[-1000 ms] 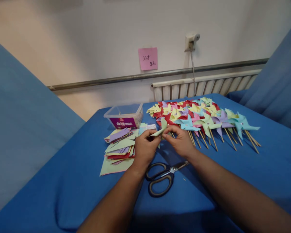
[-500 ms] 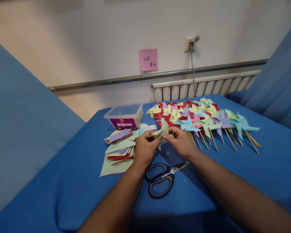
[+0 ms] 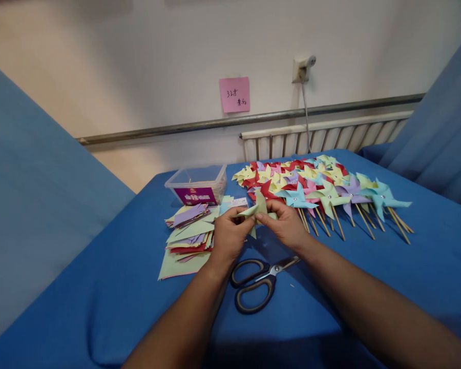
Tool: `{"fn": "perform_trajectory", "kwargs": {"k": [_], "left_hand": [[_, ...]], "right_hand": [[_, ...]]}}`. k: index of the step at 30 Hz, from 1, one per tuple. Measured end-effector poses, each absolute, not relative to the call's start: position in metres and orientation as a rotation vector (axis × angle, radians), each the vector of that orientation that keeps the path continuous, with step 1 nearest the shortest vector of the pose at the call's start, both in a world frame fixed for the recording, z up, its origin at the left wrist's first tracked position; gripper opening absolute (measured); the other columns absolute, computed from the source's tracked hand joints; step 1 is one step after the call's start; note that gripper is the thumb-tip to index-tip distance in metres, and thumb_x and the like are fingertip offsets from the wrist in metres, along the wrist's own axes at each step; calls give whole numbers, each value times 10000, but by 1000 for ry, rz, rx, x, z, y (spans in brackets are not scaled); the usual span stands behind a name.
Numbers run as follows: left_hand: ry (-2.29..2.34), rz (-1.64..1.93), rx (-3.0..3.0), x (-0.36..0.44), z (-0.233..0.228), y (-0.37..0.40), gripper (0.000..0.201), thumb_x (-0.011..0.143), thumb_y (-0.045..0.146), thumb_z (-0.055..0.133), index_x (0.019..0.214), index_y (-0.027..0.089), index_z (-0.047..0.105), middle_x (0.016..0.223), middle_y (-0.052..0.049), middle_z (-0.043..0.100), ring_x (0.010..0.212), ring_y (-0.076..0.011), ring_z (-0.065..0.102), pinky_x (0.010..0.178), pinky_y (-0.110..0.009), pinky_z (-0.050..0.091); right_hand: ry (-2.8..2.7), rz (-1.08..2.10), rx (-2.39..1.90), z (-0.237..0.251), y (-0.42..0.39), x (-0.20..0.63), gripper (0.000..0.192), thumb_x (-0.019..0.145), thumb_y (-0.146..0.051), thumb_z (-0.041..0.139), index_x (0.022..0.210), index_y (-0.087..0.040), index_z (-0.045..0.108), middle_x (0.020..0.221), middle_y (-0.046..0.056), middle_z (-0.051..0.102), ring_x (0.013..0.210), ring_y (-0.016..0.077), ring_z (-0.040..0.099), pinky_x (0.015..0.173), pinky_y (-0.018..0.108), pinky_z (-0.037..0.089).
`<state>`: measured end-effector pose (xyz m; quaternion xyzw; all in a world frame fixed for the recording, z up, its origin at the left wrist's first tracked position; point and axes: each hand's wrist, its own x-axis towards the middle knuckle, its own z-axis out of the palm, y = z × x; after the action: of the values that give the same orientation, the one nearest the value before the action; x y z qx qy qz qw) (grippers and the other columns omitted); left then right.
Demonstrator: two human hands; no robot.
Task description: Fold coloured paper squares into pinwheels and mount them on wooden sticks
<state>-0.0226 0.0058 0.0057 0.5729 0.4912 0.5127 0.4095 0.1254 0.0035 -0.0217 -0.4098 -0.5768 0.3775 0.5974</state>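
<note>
A pale green paper pinwheel (image 3: 260, 201) is pinched between both hands above the blue tablecloth. My left hand (image 3: 230, 233) grips its left side, thumb near the centre. Opposite it, my right hand (image 3: 286, 224) holds the right side with the thumb pressed at the middle. Fingers hide the pinwheel's centre and part of its blades. Below the hands lie scissors (image 3: 263, 282) with dark handles, their tip partly behind my right forearm. Beside my left hand are stacks of coloured paper (image 3: 192, 241) in green, purple, red and yellow.
Finished-looking pinwheels on sticks (image 3: 329, 196) cover the back right of the table. A clear plastic box (image 3: 196, 183) with a purple label stands at the back left. Behind are a radiator (image 3: 330, 136), a metal pipe (image 3: 200, 124) and a wall socket (image 3: 301, 70). Blue curtains (image 3: 30, 205) hang on both sides.
My fingers have shifted very slightly on the green pinwheel, which stays in nearly the same spot. Everything else looks unmoved.
</note>
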Motion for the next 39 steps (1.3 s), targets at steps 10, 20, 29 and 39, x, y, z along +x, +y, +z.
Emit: {"fn": "perform_trajectory", "kwargs": {"k": [10,20,29,39], "left_hand": [[1229,1305,1438,-22,12,3,172,606,263,772,744,161,764,637,-3,669,585,-134,550,570,-245,410],[1194,1268,1455,-23,19,-1,212,641,284,768,811,158,788,661,-17,684,594,-140,555,572,-251,417],[1163,1241,1412,-24,22,-2,282,600,375,845,737,143,761,603,-1,631,567,-121,502,537,-241,382],[1164,1236,1409,-24,18,-1,271,627,385,833,699,145,729,589,3,602,556,-118,485,530,-246,364]], "right_hand": [[-1329,833,-937,-21,1,123,177,773,-364,704,831,-201,666,811,15,707,774,186,641,742,310,515],[-1284,838,-937,-18,0,125,195,748,-380,741,799,-205,671,797,12,709,774,192,639,748,321,512],[-1083,1088,-831,-19,1,125,233,654,-370,835,702,-211,672,716,-24,669,698,145,587,736,287,463],[-1012,1146,-807,-18,-1,123,264,625,-386,857,673,-211,664,715,-26,667,697,143,570,728,289,455]]}}
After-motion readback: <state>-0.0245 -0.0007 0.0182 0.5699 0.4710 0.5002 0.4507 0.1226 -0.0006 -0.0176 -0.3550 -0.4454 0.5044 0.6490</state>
